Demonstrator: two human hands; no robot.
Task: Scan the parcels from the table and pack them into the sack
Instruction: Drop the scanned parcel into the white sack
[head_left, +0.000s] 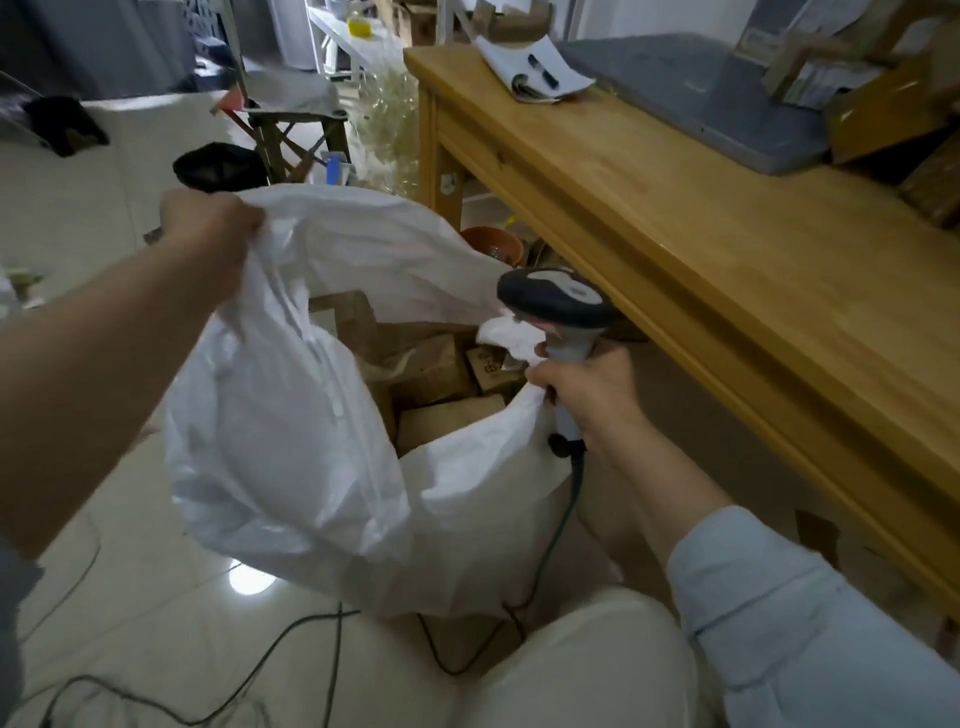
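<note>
Head view: sack (291, 441) mouth seemingly upward.

Left hand (208, 228) grips white sack (291, 441) rim; right hand (587, 389) grips scanner (556, 306) and near rim; brown parcels (441, 374) inside.

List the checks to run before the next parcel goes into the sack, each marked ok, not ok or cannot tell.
1. Sack mouth held open: ok; left hand grips the rim of the white sack.
2. Barcode scanner in hand: ok; right hand holds it, also pinching the rim.
3. Room inside: ok; cardboard parcels lie below the rim.
4. A hand free: not ok.
5. Next parcel on the wooden table: cannot tell.
</note>
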